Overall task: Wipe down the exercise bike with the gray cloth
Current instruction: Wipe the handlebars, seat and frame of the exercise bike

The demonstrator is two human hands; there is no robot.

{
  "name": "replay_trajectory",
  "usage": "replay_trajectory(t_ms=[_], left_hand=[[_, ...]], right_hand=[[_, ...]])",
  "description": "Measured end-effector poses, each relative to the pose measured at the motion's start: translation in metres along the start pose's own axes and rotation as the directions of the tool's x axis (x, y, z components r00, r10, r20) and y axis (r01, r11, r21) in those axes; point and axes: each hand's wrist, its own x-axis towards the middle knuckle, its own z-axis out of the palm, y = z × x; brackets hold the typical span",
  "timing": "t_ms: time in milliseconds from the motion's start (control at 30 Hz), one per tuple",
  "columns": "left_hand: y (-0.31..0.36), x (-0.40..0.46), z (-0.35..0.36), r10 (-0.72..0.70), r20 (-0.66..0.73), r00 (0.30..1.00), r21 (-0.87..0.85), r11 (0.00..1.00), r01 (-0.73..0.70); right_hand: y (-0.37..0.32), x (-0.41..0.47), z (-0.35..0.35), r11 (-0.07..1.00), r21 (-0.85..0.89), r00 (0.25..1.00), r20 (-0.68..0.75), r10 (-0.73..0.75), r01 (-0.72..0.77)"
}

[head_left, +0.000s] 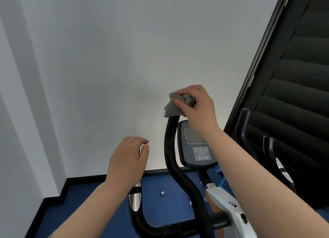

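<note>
Both hands up: right hand fingers around gray cloth atop handlebar, left hand loose, empty.

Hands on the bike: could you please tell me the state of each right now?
Left hand: loosely curled, holding nothing.
Right hand: grips the gray cloth on the handlebar tip.

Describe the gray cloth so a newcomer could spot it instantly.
Find the exercise bike and follow its tall black curved handlebar left of the console to its top. The gray cloth is bunched there under the right hand, fuzzy and pale among smooth black parts.
</note>
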Motion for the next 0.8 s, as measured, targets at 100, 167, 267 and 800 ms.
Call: replay_trajectory(t_ms=[100,167,267,800], left_hand=[[-0.001,0.001,-0.002,0.006,0.016,1.0,0.002,1.0,-0.006],[-0.001,0.002,-0.003,0.01,0.03,1.0,0.009,1.0,-0.01],[-0.002,0.002,-0.002,0.015,0.022,1.0,0.025,1.0,-0.015],[-0.002,0.003,0.009,-0.004,-0.032,0.999,0.063,0.998,0.006]], right_hand=[[0.006,0.002,0.012,0.978,-0.185,0.981,0.182,-0.061,0.095],[0.023,-0.017,0.007,0.987,-0.146,0.994,0.096,-0.052,0.066],[0.051,-0.054,-0.005,0.981,-0.06,0.982,0.032,0.184,-0.182],[0.025,-0.088,0.027,0.913,-0.081,0.912,0.067,0.406,-0.4]])
